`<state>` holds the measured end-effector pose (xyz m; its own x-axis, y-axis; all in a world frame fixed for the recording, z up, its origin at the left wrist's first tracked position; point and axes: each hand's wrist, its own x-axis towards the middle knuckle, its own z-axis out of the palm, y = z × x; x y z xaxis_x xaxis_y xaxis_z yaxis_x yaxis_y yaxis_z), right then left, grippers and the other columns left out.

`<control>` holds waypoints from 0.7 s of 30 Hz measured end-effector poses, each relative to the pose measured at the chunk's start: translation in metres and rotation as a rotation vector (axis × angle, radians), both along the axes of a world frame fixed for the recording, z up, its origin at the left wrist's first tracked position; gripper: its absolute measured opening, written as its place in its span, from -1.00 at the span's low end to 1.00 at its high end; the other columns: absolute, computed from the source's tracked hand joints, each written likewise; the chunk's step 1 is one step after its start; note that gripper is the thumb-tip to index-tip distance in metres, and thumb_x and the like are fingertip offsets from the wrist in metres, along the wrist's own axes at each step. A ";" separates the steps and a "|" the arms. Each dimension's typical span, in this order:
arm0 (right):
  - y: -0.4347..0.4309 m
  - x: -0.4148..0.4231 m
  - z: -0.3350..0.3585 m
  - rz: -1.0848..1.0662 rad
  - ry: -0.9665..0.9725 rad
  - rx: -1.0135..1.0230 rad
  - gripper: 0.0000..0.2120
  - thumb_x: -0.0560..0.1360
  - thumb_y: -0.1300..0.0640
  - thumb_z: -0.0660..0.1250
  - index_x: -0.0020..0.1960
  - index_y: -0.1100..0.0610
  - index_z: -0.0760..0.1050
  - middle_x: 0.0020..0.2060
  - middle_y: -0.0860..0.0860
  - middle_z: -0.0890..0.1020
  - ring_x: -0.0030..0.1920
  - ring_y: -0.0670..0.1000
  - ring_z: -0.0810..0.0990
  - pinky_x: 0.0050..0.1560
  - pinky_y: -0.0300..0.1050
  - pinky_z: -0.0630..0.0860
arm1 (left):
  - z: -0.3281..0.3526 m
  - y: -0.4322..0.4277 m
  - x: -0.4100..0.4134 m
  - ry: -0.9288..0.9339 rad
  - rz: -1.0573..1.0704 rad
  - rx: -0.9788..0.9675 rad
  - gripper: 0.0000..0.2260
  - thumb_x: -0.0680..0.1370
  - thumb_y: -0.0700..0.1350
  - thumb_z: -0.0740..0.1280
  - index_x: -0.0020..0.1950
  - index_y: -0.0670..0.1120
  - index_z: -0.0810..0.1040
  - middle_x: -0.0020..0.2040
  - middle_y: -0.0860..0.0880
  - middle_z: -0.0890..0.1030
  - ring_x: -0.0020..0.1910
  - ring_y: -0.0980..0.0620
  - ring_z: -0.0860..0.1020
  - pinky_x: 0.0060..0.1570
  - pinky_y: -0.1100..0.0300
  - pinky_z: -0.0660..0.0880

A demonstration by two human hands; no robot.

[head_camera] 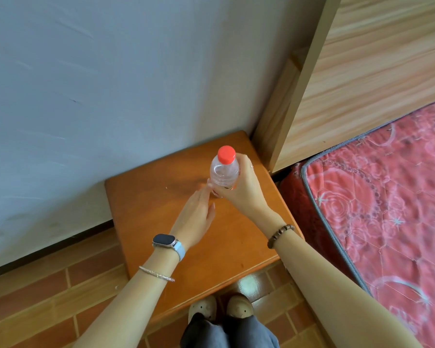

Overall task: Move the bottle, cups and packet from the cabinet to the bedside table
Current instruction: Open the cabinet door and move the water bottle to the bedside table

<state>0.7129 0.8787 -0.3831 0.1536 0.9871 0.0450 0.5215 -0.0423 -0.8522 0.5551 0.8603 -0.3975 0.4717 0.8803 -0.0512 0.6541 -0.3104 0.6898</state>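
A clear plastic bottle (224, 172) with a red cap stands upright over the back right part of the orange wooden bedside table (161, 222). My right hand (241, 189) grips the bottle round its body from the right. My left hand (199, 214) is held beside it on the left, fingers straight, fingertips close to the bottle's lower part. The bottle's base is hidden behind my hands. No cups or packet are in view.
A grey wall (98, 84) runs behind the table. A wooden headboard (362, 71) and a bed with a red patterned mattress (387, 197) stand right of it. Brick-pattern floor (48, 297) and my feet lie below.
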 end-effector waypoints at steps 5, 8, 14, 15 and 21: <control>-0.013 0.009 -0.021 -0.032 0.026 -0.078 -0.35 0.34 -0.06 0.56 0.32 -0.03 0.32 0.20 -0.09 0.47 0.15 -0.20 0.47 0.06 -0.31 0.51 | -0.006 -0.001 0.002 0.009 0.017 -0.081 -0.44 0.62 -0.14 0.16 0.55 0.02 -0.04 0.35 -0.03 0.44 0.27 0.05 0.44 0.17 0.22 0.41; -0.006 0.011 -0.028 -0.018 0.033 -0.078 -0.34 0.35 0.00 0.55 0.35 0.01 0.33 0.23 -0.05 0.46 0.14 -0.22 0.44 0.10 -0.32 0.48 | -0.008 0.000 0.004 -0.003 0.015 -0.086 -0.40 0.61 -0.16 0.17 0.54 0.06 -0.09 0.34 0.00 0.44 0.23 0.08 0.47 0.11 0.28 0.44; 0.024 0.018 -0.035 -0.015 0.029 -0.025 -0.35 0.36 0.03 0.54 0.35 0.04 0.34 0.20 -0.03 0.48 0.20 -0.14 0.45 0.16 -0.12 0.56 | -0.014 0.028 0.012 -0.022 0.017 -0.064 -0.33 0.58 -0.21 0.19 0.54 0.11 -0.13 0.23 0.00 0.50 0.09 0.06 0.51 0.02 0.10 0.54; 0.030 0.020 -0.035 -0.017 0.035 -0.016 -0.35 0.36 0.02 0.55 0.35 0.03 0.34 0.20 -0.03 0.48 0.21 -0.13 0.46 0.16 -0.10 0.56 | -0.016 0.034 0.015 -0.018 0.021 -0.057 -0.33 0.58 -0.22 0.19 0.54 0.10 -0.12 0.21 0.00 0.51 0.06 0.05 0.52 -0.01 0.11 0.53; 0.060 0.031 -0.029 -0.005 0.016 -0.023 -0.36 0.36 0.04 0.54 0.35 0.08 0.35 0.20 0.01 0.50 0.17 -0.09 0.48 0.06 -0.35 0.45 | -0.024 0.062 0.027 0.012 0.014 -0.011 -0.33 0.55 -0.26 0.18 0.54 0.05 -0.09 0.16 -0.01 0.54 -0.06 0.00 0.51 -0.15 0.18 0.45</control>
